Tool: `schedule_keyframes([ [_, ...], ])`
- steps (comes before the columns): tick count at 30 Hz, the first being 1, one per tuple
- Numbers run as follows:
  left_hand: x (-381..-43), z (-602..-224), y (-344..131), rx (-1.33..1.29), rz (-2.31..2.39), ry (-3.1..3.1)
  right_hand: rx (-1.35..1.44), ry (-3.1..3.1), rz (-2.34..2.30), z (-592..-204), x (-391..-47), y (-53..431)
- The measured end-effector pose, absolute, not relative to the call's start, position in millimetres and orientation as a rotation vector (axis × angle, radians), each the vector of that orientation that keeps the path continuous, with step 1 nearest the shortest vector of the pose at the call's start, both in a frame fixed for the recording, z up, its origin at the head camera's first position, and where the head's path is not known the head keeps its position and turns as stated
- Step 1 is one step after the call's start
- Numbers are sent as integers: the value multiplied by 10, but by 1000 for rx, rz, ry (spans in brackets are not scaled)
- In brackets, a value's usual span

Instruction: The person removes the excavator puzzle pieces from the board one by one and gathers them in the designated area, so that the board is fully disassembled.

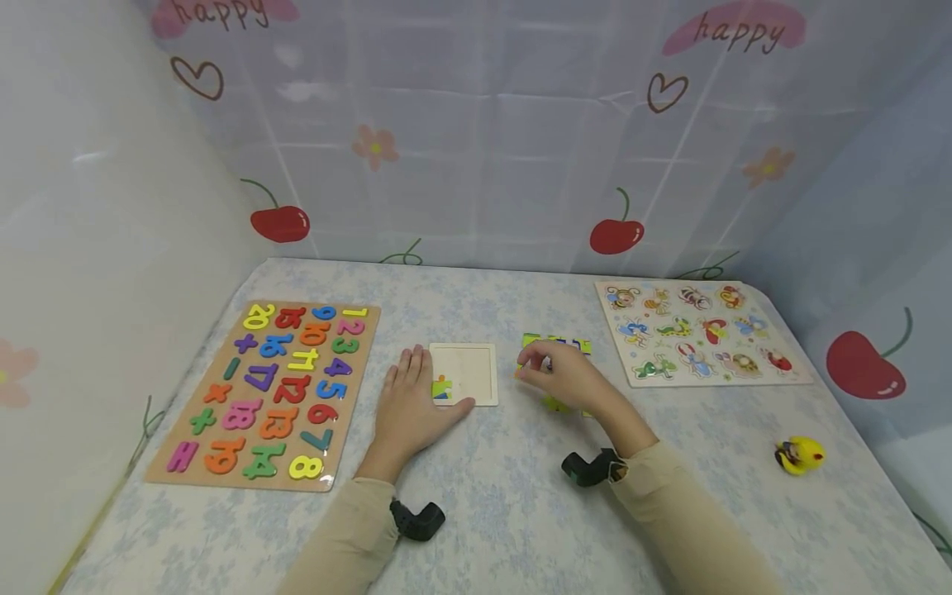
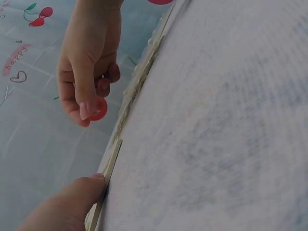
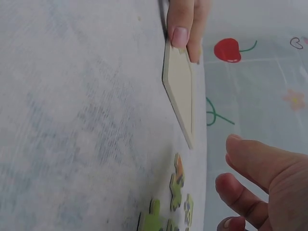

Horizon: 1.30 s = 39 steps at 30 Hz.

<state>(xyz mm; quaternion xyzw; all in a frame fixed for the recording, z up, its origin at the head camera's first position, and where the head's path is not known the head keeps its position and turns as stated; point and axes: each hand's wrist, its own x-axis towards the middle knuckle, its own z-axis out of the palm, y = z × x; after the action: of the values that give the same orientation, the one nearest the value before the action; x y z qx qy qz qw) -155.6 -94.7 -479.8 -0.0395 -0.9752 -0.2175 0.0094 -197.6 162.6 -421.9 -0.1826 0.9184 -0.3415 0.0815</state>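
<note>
A square wooden puzzle tray (image 1: 478,376) lies mid-table, with a green-and-blue jigsaw piece (image 1: 442,389) in its lower left corner. Across the tray's left side rests my left hand (image 1: 412,401), fingers extended and thumb along the near edge. The left wrist view shows that thumb (image 2: 89,190) against the tray's rim. My right hand (image 1: 568,376) hovers above a group of loose green jigsaw pieces (image 1: 556,405), partly hiding them. Its fingers are bent, and the right wrist view shows a gap between thumb and forefinger with nothing in it. A piece with an orange part (image 3: 178,168) lies below.
On the left lies a number puzzle board (image 1: 278,397) with colourful digits. An insect puzzle board (image 1: 702,335) lies at the back right. A yellow toy duck (image 1: 799,455) stands near the right edge. Printed curtains (image 1: 483,165) hang behind the table.
</note>
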Motion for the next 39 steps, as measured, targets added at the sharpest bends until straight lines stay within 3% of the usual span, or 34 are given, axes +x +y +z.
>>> schedule_keyframes([
  [23, -1612, -4838, -981, -118, -696, -3036, -790, 2621, -808, -4314, -2205, 708],
  [39, -1599, -4822, -981, -119, -704, -3040, -809, 2600, -836, -4378, -2175, 553],
])
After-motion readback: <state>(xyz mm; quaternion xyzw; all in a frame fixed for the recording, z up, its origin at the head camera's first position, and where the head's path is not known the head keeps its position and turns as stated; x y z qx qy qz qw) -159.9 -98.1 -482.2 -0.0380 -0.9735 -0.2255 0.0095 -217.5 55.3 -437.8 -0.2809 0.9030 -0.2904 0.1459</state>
